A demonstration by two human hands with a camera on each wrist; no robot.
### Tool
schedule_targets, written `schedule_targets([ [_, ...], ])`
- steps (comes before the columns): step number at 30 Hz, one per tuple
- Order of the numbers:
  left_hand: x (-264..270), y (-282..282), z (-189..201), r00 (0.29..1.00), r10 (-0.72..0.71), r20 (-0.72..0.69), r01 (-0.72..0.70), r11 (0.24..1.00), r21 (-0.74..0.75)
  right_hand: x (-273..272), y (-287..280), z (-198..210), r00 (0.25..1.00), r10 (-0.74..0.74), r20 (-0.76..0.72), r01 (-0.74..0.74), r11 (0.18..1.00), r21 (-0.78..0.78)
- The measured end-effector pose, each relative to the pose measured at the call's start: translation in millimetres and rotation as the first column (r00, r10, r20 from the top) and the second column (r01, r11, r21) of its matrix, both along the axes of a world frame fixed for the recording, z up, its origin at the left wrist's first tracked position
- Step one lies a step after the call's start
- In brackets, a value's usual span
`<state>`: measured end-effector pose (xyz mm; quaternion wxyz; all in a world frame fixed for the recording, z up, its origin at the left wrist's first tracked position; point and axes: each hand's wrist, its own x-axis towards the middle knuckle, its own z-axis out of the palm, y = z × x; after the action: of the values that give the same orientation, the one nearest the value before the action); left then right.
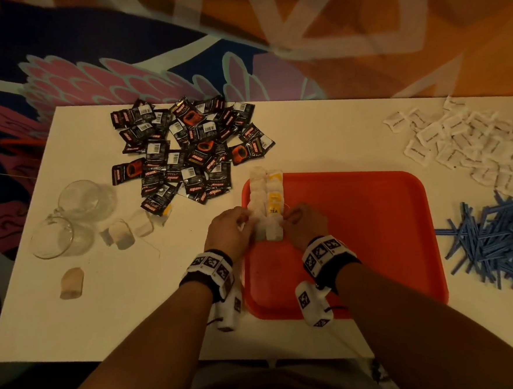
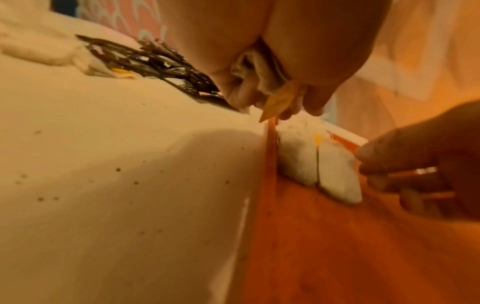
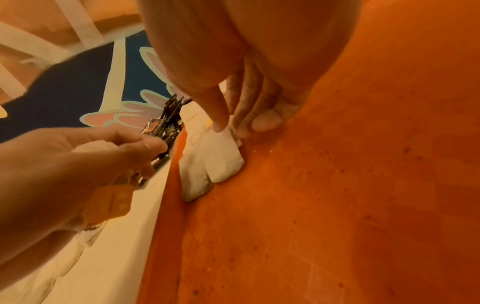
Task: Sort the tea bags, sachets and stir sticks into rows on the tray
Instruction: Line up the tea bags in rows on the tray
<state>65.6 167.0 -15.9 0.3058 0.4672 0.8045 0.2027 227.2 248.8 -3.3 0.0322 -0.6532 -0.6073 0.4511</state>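
Observation:
On the red tray, two short rows of white tea bags run along its left rim. My left hand hovers by the rim beside the near end of these rows. Its curled fingers grip a crumpled tea bag whose yellow tag hangs out below. On the other side of the rows, my right hand pinches the far end of the nearest bag in the right row between thumb and fingers. That bag lies flat on the tray.
A heap of black coffee sachets lies at the back left of the white table. White sachets lie at the back right and blue stir sticks on the right. On the left are two glass cups and loose tea bags.

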Motion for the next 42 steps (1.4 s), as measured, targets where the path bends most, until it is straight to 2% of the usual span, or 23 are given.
schedule_targets([
  [2,-0.6,2.9,2.8,0.977,0.142,0.160,-0.147,0.989,0.019,1.9,3.0,6.3,1.000,0.022,-0.013,-0.022,0.999,0.023],
  [4,-1.4,7.3,5.9,0.885,0.247,0.394,-0.256,0.966,-0.029,3.5,6.5,16.3,0.996,0.078,-0.038,-0.075,0.995,0.061],
  [6,-1.4,10.6,14.3,0.708,0.348,0.615,-0.359,0.927,-0.111,2.6,9.5,28.1,0.981,0.154,-0.115,-0.145,0.986,0.085],
  [8,-2.4,14.5,23.6,0.515,0.418,0.748,-0.426,0.882,-0.200,-1.0,11.8,43.0,0.948,0.222,-0.230,-0.211,0.975,0.070],
  [10,-2.1,18.4,36.0,0.354,0.440,0.826,-0.448,0.855,-0.263,-4.5,13.4,59.0,0.917,0.278,-0.285,-0.261,0.961,0.095],
  [11,-1.4,20.0,41.5,0.297,0.443,0.846,-0.447,0.847,-0.286,-5.8,13.6,65.7,0.902,0.315,-0.294,-0.286,0.948,0.137],
  [15,4.9,22.9,64.2,0.126,0.433,0.893,-0.451,0.826,-0.337,-9.2,5.7,87.6,0.820,0.409,-0.400,-0.336,0.910,0.242],
  [18,13.1,24.9,82.5,0.064,0.396,0.916,-0.452,0.830,-0.327,-12.5,2.3,99.0,0.870,0.390,-0.302,-0.360,0.920,0.153],
  [21,22.6,27.2,95.2,0.082,0.392,0.916,-0.474,0.824,-0.310,-13.5,0.7,108.0,0.900,0.366,-0.236,-0.352,0.930,0.101],
  [23,29.9,27.6,101.5,0.104,0.390,0.915,-0.485,0.823,-0.295,-11.5,-0.4,113.2,0.904,0.342,-0.256,-0.332,0.940,0.085],
  [25,37.2,26.6,107.4,0.096,0.388,0.917,-0.502,0.814,-0.292,-8.1,-1.3,116.6,0.900,0.323,-0.292,-0.313,0.946,0.081],
  [29,49.9,24.9,114.3,-0.018,0.376,0.927,-0.554,0.767,-0.322,2.8,-1.0,120.2,0.885,0.320,-0.338,-0.314,0.947,0.074],
  [32,56.6,22.5,115.2,-0.109,0.384,0.917,-0.570,0.731,-0.374,14.9,0.0,121.3,0.849,0.245,-0.467,-0.289,0.957,-0.023],
  [35,64.7,15.9,115.9,-0.186,0.400,0.897,-0.580,0.692,-0.429,27.6,-1.3,126.3,0.778,0.111,-0.618,-0.252,0.957,-0.145],
  [38,75.7,9.0,115.2,-0.264,0.389,0.883,-0.583,0.665,-0.467,39.0,-1.7,133.1,0.720,0.008,-0.694,-0.234,0.944,-0.233],
  [40,84.0,6.3,111.9,-0.303,0.393,0.868,-0.601,0.628,-0.494,47.0,-1.3,136.2,0.690,-0.057,-0.722,-0.222,0.933,-0.285],
  [42,90.7,2.0,110.5,-0.291,0.395,0.871,-0.630,0.606,-0.485,54.4,-1.0,138.0,0.651,-0.124,-0.749,-0.206,0.920,-0.332],
])
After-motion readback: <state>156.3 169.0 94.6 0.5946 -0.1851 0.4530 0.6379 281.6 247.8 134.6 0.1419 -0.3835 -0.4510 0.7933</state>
